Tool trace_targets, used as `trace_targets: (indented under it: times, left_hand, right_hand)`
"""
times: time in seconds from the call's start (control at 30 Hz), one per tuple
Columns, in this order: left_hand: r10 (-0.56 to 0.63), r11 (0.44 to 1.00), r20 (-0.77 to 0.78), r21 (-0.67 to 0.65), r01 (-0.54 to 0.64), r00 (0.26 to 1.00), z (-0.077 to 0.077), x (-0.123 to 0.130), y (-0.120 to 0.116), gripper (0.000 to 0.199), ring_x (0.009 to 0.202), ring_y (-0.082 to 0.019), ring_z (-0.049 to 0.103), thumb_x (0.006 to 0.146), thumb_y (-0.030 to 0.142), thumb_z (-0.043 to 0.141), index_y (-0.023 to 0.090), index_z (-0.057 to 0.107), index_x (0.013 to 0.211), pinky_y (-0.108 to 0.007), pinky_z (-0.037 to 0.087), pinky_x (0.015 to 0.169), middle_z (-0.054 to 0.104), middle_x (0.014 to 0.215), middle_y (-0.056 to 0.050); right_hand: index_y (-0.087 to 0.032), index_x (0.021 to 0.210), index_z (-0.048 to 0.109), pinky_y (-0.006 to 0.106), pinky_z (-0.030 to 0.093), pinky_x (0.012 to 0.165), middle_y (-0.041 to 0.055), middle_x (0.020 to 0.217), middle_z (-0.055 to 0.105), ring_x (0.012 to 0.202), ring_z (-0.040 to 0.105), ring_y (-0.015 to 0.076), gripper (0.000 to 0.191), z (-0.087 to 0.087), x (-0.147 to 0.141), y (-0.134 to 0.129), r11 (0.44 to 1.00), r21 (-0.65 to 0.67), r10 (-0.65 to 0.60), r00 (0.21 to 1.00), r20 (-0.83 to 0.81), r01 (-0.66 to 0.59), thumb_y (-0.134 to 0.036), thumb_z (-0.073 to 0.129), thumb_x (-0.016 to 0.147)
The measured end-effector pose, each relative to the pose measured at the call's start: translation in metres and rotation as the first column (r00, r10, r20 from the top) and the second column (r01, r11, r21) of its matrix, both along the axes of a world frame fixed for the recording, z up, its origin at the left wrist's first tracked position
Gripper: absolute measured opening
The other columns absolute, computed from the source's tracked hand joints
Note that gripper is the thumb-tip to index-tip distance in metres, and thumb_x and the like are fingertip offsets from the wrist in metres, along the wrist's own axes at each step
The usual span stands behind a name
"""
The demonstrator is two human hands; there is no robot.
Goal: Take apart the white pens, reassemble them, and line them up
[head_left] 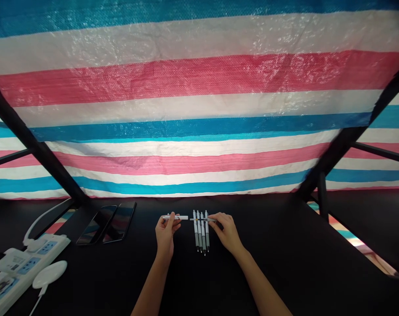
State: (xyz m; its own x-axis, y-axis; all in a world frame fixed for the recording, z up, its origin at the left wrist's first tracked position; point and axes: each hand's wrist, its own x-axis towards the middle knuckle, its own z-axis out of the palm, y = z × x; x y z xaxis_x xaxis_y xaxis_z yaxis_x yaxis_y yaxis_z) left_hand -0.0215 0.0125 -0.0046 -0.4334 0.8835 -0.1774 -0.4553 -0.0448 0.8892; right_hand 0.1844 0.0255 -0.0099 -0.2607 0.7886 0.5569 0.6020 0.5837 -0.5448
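Note:
My left hand [168,226] pinches a white pen barrel [183,217] held level, its end pointing right. Across from it, my right hand [225,229] has its thumb and fingers closed on a thin pen refill [193,219], which points left toward the barrel. A small gap separates the two parts. Beneath the refill, several white click pens [201,235] with grey grips lie side by side on the black table, tips toward me. The fingers of my right hand hide the refill's right end.
Two dark phones [97,224] lie on the table [114,281] at the left. Nearer me are a white power strip [28,267] with plugs and a round white charging pad [50,274]. Striped sheeting [199,162] hangs behind, between black frame bars [38,145].

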Motion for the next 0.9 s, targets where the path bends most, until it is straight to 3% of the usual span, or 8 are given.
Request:
trace_targets:
  times: [0.37,0.9]
  left_hand:
    - [-0.017,1.000,-0.064,0.003,0.017,0.998,-0.001,0.001,-0.001,0.025,0.068,-0.016,0.069,0.068,0.035,0.070,0.015,0.060,0.078,-0.021,0.054,0.056,0.072,0.079,-0.007]
    - [-0.049,0.999,-0.104,-0.003,0.049,0.993,0.002,0.010,-0.003,0.035,0.069,-0.017,0.068,0.062,0.041,0.074,0.014,0.058,0.076,-0.022,0.053,0.055,0.072,0.082,-0.009]
  right_hand:
    - [-0.023,0.095,0.061,0.036,0.041,0.076,0.0045,0.084,0.065,0.077,0.059,0.0195,0.023,0.002,0.001,-0.001,0.998,-0.067,0.008,0.999,-0.032,-0.010,-0.035,0.042,0.092]
    - [-0.022,0.095,0.062,0.032,0.042,0.073,0.0029,0.082,0.064,0.075,0.059,0.0174,0.018,-0.001,-0.001,-0.001,1.000,-0.028,0.008,1.000,0.018,-0.007,-0.030,0.046,0.091]
